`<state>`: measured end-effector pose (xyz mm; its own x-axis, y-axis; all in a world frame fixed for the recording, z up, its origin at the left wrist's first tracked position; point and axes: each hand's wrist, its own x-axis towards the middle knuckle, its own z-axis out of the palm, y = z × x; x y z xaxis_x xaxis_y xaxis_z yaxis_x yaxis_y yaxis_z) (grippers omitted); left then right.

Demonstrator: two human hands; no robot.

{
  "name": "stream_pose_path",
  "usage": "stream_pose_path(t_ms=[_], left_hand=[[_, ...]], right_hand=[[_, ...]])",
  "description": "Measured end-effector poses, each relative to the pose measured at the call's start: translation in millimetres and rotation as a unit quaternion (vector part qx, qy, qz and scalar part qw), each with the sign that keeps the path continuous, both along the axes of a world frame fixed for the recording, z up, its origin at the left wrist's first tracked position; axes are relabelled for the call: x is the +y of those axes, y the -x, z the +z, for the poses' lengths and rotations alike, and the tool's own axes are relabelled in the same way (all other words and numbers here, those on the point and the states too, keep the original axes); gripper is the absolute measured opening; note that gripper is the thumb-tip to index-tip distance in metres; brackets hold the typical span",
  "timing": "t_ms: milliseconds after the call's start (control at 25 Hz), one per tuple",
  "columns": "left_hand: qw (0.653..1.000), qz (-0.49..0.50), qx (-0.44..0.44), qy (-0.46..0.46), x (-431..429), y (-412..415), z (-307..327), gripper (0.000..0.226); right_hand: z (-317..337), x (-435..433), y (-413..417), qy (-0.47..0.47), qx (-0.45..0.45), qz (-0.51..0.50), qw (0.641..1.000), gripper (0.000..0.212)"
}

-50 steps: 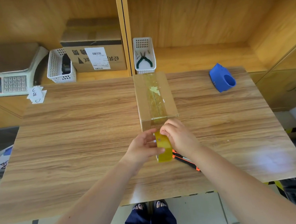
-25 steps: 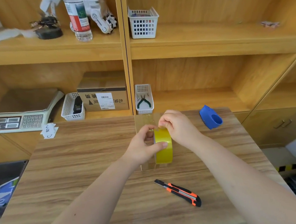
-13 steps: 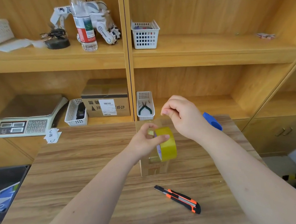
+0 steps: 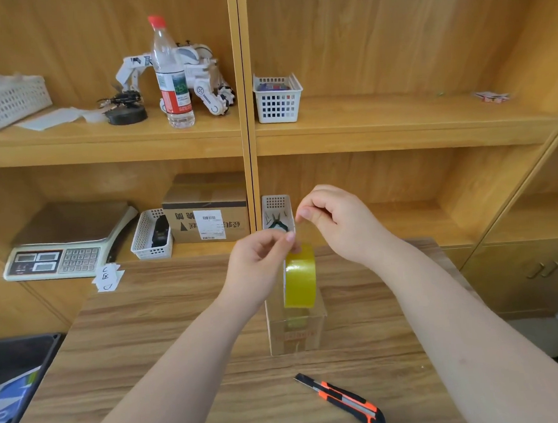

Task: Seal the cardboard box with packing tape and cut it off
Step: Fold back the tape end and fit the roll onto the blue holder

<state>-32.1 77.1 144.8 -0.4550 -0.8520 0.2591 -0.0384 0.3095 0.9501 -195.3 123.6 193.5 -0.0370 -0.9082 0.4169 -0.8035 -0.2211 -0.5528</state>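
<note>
Left hand (image 4: 258,262) holds yellow tape roll (image 4: 299,277) upright, raised above cardboard box (image 4: 296,332), fingers closed on roll's upper edge. Right hand (image 4: 337,220) higher, fingertips pinched together, apparently on clear tape end drawn up from roll; strip itself hard to make out. Box stands on counter (image 4: 166,318) below roll. Orange-black utility knife (image 4: 342,401) lies on counter nearer person, apart from box.
</note>
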Motion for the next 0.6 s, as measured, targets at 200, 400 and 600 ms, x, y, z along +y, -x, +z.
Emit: stream_pose_path(t_ms=[200, 400, 600], left_hand=[[0.999, 0.039, 0.015, -0.005, 0, 3, 15, 0.023], [0.998, 0.056, 0.03, -0.014, 0, 2, 25, 0.026], [0.995, 0.087, 0.047, -0.034, 5, 3, 34, 0.034]], right_hand=[[2, -1, 2, 0.022, -0.09, -0.012, 0.996, 0.018], [-14, 14, 1, 0.046, -0.335, -0.015, 0.941, 0.027], [-37, 31, -22, 0.062, -0.414, 0.057, 0.907, 0.038]])
